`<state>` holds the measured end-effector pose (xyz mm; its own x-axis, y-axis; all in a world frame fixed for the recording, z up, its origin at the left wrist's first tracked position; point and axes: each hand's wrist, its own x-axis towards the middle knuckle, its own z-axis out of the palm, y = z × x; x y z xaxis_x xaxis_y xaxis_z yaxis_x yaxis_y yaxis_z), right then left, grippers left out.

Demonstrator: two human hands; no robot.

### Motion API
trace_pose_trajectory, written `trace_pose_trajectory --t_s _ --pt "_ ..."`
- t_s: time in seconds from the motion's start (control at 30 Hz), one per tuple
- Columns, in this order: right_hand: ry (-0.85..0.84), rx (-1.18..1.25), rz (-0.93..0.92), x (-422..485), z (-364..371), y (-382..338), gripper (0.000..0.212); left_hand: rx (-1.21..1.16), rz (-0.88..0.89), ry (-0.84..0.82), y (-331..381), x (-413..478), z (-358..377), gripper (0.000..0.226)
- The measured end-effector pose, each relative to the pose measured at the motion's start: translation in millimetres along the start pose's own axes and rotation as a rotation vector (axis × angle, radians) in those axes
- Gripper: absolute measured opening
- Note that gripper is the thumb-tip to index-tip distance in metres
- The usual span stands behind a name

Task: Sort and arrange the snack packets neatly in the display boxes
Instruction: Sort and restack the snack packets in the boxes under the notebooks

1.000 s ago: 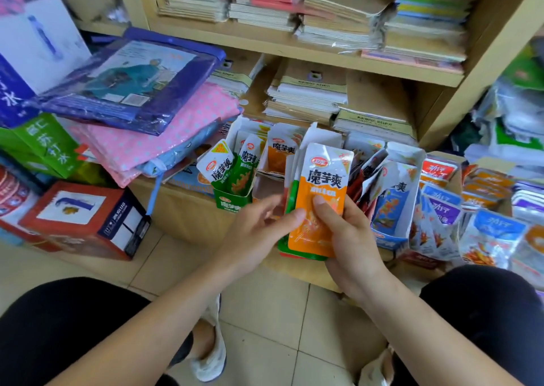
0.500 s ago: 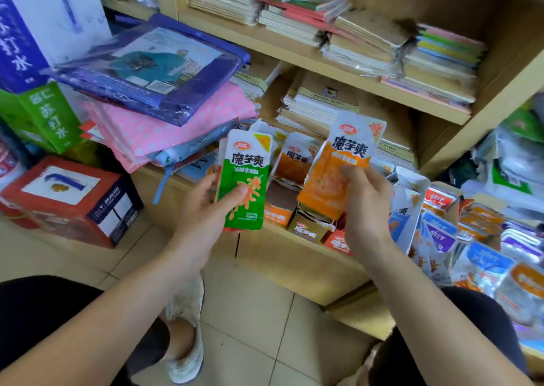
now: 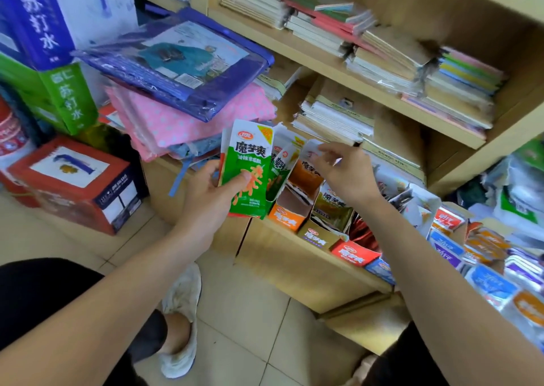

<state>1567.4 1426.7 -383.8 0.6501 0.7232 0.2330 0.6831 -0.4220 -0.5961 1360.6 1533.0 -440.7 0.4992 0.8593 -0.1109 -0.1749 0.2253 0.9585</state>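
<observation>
My left hand (image 3: 210,192) grips a small stack of green snack packets (image 3: 248,173), held upright in front of the shelf edge. My right hand (image 3: 346,173) pinches the white top edge of an orange snack packet (image 3: 306,169) that stands inside the orange display box (image 3: 287,219). More green packets (image 3: 279,164) stand in a box just behind the ones I hold. To the right, in a row, are an olive display box (image 3: 316,235), a red one (image 3: 354,253) and a blue one (image 3: 381,268), each with packets in it.
Loose blue, orange and purple packets (image 3: 482,270) lie heaped at the right. Pink and blue bagged goods (image 3: 182,91) sit left of the boxes. A red carton (image 3: 76,179) stands on the tiled floor. Notebook stacks (image 3: 382,58) fill the shelves above.
My right hand has lowered the orange packet from mid-air into the orange box. My left hand still holds the green packets, now a little higher and closer to the boxes.
</observation>
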Motion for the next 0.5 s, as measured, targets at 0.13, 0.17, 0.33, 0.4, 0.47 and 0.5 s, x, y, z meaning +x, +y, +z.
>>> trace_pose_trajectory --t_s 0.13,0.17,0.33,0.4,0.47,0.5 --pt "-0.161 -0.264 -0.178 -17.0 5.1 5.5 0.07 0.025 0.009 -0.005 1.4 -0.5 0.5 0.016" --pt "-0.181 -0.37 -0.188 -19.3 8.9 7.5 0.084 0.03 0.011 -0.009 1.8 -1.1 1.1 0.016" --pt "-0.204 -0.691 -0.209 -14.6 25.7 12.8 0.078 0.038 0.016 -0.021 4.1 -4.6 3.2 0.018" --pt "-0.131 -0.57 -0.239 -7.7 25.9 16.6 0.039 0.035 0.014 -0.02 4.1 -4.8 3.0 0.019" --pt "-0.11 -0.457 -0.146 2.5 21.6 19.3 0.041 0.036 0.013 -0.018 3.9 -4.4 2.3 0.018" --pt "-0.083 -0.409 -0.098 7.7 18.0 20.5 0.047 0.034 0.011 -0.02 3.8 -4.2 2.4 0.017"
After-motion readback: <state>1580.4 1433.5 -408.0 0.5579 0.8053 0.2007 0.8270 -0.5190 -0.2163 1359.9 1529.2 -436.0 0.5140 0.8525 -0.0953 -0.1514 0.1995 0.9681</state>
